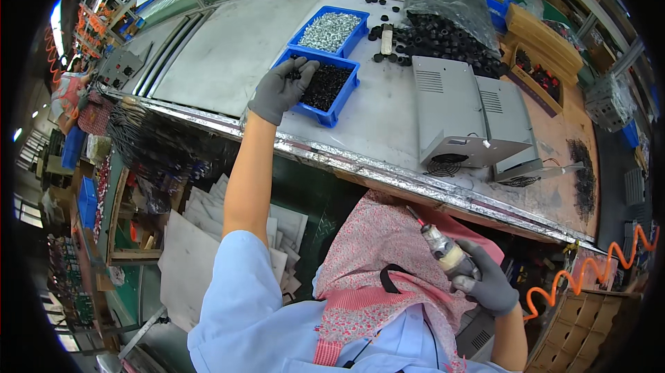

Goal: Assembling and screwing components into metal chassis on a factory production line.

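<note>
My left hand (282,89), in a grey glove, reaches over the near left side of a blue bin (328,121) of small black screws (324,87). Its fingers are curled together, and anything between them is too small to make out. Behind that bin stands a second blue bin (366,25) full of silvery metal fasteners (325,32). My right hand (490,281), also gloved, is wrapped around a power screwdriver (443,248) in front of my apron, its thin bit pointing up and left. Two grey metal housings (447,106) with vent slots stand on the bench to the right.
Black round caps (443,44) lie heaped beside a clear plastic bag (450,2). A cardboard box (537,82) of small parts sits at the bench's right. An orange coiled hose (589,276) hangs near my right hand. Flat pale panels (187,262) lean below the bench.
</note>
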Demonstrator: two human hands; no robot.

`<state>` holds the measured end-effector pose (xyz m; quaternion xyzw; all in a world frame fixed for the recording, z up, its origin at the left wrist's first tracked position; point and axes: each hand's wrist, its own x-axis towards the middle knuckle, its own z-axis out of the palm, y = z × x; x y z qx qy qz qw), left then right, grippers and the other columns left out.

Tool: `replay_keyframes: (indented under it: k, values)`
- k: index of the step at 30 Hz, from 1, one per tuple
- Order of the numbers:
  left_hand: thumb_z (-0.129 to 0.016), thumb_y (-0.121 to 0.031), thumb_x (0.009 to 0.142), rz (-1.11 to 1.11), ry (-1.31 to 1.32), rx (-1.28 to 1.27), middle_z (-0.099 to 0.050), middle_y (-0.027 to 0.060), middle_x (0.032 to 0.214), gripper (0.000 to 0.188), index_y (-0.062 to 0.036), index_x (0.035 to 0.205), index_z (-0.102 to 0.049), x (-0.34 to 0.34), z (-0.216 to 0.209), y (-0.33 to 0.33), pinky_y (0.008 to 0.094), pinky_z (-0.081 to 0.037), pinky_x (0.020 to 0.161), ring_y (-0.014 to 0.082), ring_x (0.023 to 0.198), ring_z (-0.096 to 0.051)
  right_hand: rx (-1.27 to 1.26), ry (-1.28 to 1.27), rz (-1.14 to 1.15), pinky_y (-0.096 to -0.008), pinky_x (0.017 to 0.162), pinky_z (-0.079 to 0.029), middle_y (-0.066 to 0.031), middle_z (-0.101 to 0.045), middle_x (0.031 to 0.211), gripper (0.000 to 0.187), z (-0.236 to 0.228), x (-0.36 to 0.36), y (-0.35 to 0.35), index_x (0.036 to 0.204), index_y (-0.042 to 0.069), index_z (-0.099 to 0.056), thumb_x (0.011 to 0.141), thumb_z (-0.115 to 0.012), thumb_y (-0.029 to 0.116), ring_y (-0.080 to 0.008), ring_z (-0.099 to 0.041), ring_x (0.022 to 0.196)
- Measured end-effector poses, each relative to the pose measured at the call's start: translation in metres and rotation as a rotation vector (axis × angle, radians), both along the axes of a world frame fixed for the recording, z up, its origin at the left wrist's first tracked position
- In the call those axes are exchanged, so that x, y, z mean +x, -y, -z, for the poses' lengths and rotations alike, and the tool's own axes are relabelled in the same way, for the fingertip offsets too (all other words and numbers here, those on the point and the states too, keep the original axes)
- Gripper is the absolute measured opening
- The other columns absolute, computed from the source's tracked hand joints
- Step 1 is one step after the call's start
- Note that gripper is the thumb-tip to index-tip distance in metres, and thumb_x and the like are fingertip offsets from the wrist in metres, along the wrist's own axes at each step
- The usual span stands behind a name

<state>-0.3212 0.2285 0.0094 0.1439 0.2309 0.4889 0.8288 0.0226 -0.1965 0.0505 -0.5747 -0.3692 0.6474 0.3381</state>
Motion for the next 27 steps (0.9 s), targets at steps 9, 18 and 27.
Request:
replay_keyframes:
  k: [9, 18, 27]
  values:
    - [-0.053, -0.025, 0.095, 0.226, -0.034, 0.213, -0.06, 0.0011, 0.083, 0.022, -0.0094, 0.111, -0.055, 0.034, -0.013, 0.06, 0.013, -0.033, 0.04, 0.0034, 0.06, -0.049, 0.056, -0.238, 0.225, -0.0247, 0.059, -0.046, -0.0068, -0.056, 0.092, 0.073, 0.006, -0.042, -0.005, 0.143, 0.001, -0.027, 0.083, -0.063, 0.019, -0.0109, -0.054, 0.069]
    - [-0.048, -0.023, 0.097, 0.641, 0.222, -0.03, -0.056, 0.0003, 0.079, 0.03, -0.002, 0.117, -0.051, 0.128, 0.008, 0.199, 0.0138, -0.029, 0.038, 0.0039, 0.051, -0.037, 0.115, -0.063, 0.328, -0.0237, 0.057, -0.046, -0.0061, -0.057, 0.093, 0.062, 0.007, -0.063, -0.013, 0.14, 0.005, -0.034, 0.085, -0.06, 0.017, -0.0088, -0.053, 0.065]
    - [-0.048, -0.027, 0.097, 0.629, 0.097, -0.014, -0.049, -0.0027, 0.062, 0.027, -0.002, 0.101, -0.056, 0.148, 0.011, 0.22, 0.0147, -0.029, 0.036, 0.0037, 0.044, -0.036, 0.093, -0.133, 0.348, -0.0244, 0.061, -0.048, -0.0068, -0.058, 0.102, 0.062, 0.013, -0.061, -0.006, 0.142, 0.004, -0.032, 0.087, -0.058, 0.015, -0.0085, -0.054, 0.074]
